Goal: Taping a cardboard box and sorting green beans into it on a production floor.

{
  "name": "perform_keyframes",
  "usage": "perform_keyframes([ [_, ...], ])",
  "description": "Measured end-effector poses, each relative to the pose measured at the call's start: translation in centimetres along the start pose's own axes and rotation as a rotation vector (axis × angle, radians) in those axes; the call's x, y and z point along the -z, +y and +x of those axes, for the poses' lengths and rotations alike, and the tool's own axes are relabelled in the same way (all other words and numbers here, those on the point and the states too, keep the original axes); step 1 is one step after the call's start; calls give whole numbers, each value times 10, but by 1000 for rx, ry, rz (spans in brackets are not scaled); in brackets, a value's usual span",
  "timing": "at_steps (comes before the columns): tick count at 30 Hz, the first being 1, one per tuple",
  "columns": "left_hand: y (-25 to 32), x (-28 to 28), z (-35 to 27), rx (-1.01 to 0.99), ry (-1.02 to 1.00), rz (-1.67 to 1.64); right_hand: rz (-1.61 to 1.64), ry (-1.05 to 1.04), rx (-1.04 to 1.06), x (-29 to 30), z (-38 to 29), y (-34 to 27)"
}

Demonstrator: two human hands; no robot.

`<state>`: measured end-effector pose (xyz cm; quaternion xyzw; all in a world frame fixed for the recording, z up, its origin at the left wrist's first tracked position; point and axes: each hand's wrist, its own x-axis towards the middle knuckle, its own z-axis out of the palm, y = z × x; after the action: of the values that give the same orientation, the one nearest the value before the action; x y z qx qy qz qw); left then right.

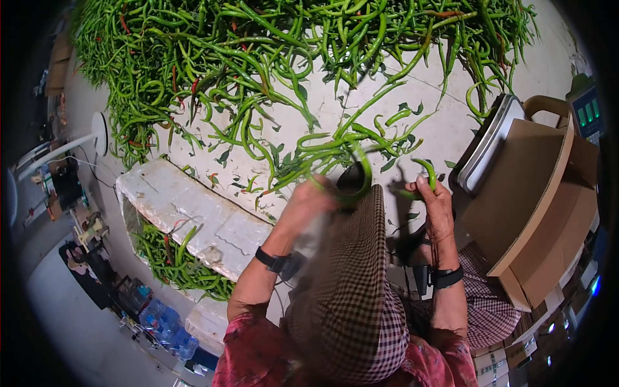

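Note:
A large pile of long green chili peppers (232,53), with a few red ones, covers the far part of the pale floor. My left hand (309,200), blurred, is beside a curled green pepper (366,174); whether its fingers grip it is unclear. To the right, my right hand (433,196) pinches a short curved green pepper (426,168) between thumb and fingers, its tip pointing up. Loose peppers and leaves lie on the floor just beyond both hands. A checked cap brim hides the space between my forearms.
A worn white foam box (193,200) at the left holds green peppers. On the right stand an open cardboard box (520,193) and a scale with a metal platform (488,140) and lit display (587,113). A white round-based stand (99,134) is at far left.

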<state>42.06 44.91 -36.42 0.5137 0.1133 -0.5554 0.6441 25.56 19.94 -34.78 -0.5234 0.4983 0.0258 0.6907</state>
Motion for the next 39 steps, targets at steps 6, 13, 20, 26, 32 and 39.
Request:
perform_keyframes([
  [6, -36, -34, 43, -104, -274, 522, 491, -265, -185, -35, -3, 8],
  [13, -12, 42, 83, -702, 393, 1413, 735, -115, -200, 2, 14, 25],
  [20, -5, 50, 91, -640, 336, 1686, 695, -107, -160, -4, 11, 26],
  [26, -56, -2, 61, -595, 27, 933, 612, -159, -128, -23, 5, 25],
  [32, -33, -51, 81, -766, -577, 1374, 507, -129, -190, -21, 7, 25],
  [39, -39, 28, 137, -425, 570, 1274, 595, -171, -216, 1, 8, 23],
])
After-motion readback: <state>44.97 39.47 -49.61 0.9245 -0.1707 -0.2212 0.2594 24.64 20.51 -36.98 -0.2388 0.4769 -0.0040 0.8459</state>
